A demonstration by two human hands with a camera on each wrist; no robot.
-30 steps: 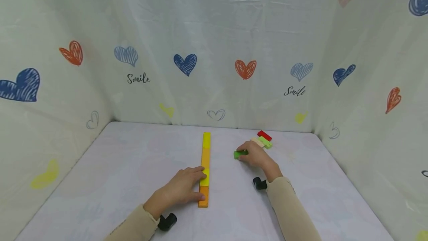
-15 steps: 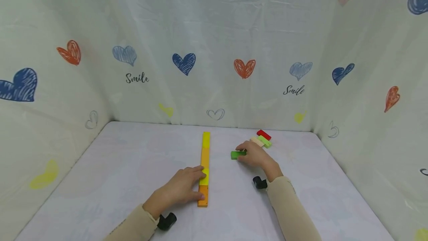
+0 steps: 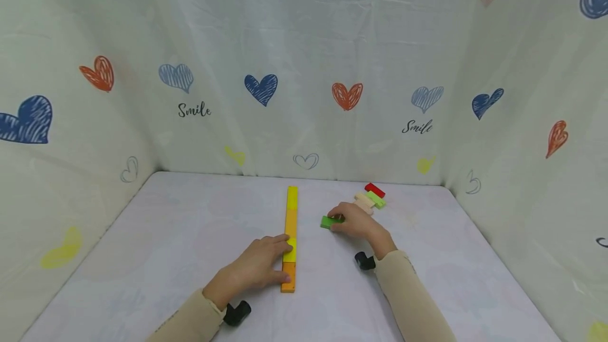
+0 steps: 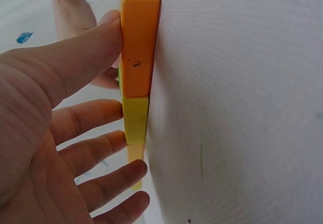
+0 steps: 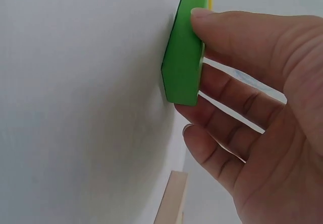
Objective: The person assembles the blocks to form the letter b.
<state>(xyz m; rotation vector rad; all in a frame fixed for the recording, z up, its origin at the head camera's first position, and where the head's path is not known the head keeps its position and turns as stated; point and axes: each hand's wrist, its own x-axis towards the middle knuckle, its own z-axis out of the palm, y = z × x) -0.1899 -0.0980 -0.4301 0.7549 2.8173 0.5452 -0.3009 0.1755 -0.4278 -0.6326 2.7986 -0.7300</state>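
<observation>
A straight row of yellow and orange wooden blocks (image 3: 292,221) runs away from me along the middle of the table. My left hand (image 3: 258,263) rests against its left side, thumb touching the nearest orange block (image 4: 139,47) and straight fingers along the yellow block (image 4: 136,120) beyond it. To the right of the row, my right hand (image 3: 357,221) pinches a green block (image 5: 184,52) between thumb and fingers. That block lies low over the tabletop, a short gap from the row. The fingertips on its far side are partly hidden.
Behind the right hand lie a red block (image 3: 375,190), a light green block (image 3: 377,199) and beige blocks (image 3: 364,199) close together. The white table (image 3: 190,226) ends at a heart-printed curtain (image 3: 304,67). Black wrist cameras sit under both cuffs.
My right hand has slid left with the green block, closer to the row, uncovering more of the beige blocks. The left hand stays in place.
</observation>
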